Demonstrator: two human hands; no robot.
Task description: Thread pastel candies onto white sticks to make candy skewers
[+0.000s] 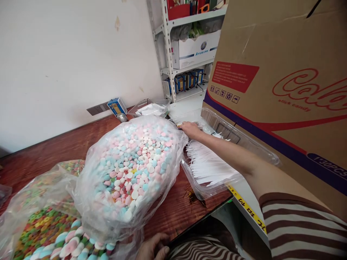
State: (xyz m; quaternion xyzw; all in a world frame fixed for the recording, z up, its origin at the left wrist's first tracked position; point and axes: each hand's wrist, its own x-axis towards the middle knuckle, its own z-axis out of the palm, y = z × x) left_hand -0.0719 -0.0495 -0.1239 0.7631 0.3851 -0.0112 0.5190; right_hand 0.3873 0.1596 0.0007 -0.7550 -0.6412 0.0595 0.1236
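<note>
My right hand reaches across a clear plastic tray of thin white sticks. Its fingers are closed at the far side, beside the large bag; whatever they hold is too small to make out. The big clear plastic bag is full of pink, white and blue button-shaped candies. At the table's front edge rests my left hand, partly cut off by the frame, thumb and forefinger apart with nothing visible between them. Candies threaded in rows lie left of it.
Another bag holds small colourful ring candies. A tall cardboard box stands on the right. Behind are a clear container with white packets, a blue box and a metal shelf. Yellow tape marks the table's edge.
</note>
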